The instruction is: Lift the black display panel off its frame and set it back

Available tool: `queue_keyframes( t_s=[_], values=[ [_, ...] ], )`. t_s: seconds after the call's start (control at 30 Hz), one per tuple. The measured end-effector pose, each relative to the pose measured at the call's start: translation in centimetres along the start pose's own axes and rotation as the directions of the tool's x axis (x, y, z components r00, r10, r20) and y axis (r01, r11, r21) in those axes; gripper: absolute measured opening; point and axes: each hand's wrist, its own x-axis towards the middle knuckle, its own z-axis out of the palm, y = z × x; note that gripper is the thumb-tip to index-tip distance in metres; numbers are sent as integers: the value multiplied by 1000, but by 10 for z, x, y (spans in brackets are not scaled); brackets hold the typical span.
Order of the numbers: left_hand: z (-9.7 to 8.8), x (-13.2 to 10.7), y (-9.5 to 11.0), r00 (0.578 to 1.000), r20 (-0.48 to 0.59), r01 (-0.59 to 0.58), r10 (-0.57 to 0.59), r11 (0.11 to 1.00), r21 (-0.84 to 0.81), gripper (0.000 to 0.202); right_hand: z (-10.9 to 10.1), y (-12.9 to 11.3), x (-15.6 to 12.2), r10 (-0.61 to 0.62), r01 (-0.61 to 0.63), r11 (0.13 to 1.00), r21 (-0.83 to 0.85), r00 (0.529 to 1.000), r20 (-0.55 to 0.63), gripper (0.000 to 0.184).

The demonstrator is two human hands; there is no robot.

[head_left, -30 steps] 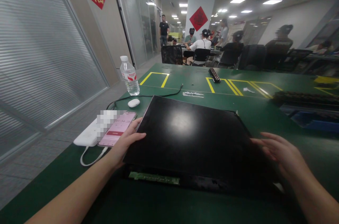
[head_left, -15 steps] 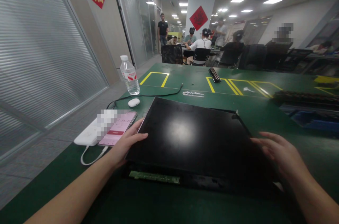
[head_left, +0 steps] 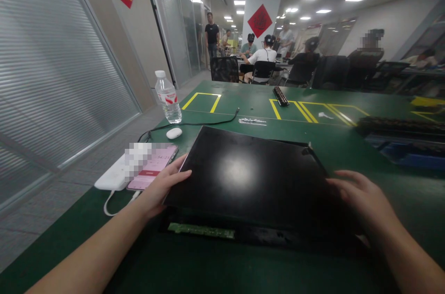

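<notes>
A glossy black screen panel (head_left: 243,169) lies in front of me over a dark frame, with a lamp's reflection at its middle. Along its near side runs a strip of green circuit board (head_left: 201,230). My left hand (head_left: 167,187) is closed on the panel's left edge, thumb on the top face and the other fingers partly hidden beneath. At the right edge, my right hand (head_left: 361,196) grips the side, one finger stretched out above the others; its lower part is lost in dark shadow. The frame's far right corner (head_left: 309,145) shows past the panel.
Left on the green table (head_left: 215,138) are a phone (head_left: 156,164), a white power bank (head_left: 113,173), a white earbud case (head_left: 174,133), a water bottle (head_left: 168,99) and a black cable (head_left: 194,124). A dark strip-shaped part (head_left: 280,96) and a blue tray (head_left: 410,157) lie farther off. Several people sit behind.
The view has shifted slightly. Both hands stay at the panel's edges, and the panel has hardly moved.
</notes>
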Motion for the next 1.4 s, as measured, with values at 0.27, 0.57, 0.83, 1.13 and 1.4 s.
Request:
queue_keyframes(
  t_s=[0.27, 0.57, 0.83, 1.13, 1.4],
  values=[
    [3, 0, -3, 999, -28, -20, 20, 1000, 8, 92, 1, -3, -2, 46, -43, 997, -66, 998, 33, 48],
    [5, -3, 1, 1000, -13, -21, 21, 999, 38, 86, -1, 0, 1, -2, 8, 981, -193, 1000, 28, 37],
    [11, -7, 4, 999, -31, -17, 19, 999, 41, 85, -2, -4, 1, -11, 17, 980, -201, 1000, 29, 36],
    [12, -4, 3, 985, -150, -86, 88, 996, 16, 63, -1, -7, -2, 25, -19, 989, -149, 999, 41, 42],
    [-1, 1, -1, 947, -143, -235, 287, 925, 300, 45, -2, 0, 4, -23, 28, 993, -113, 999, 42, 41]
  ],
)
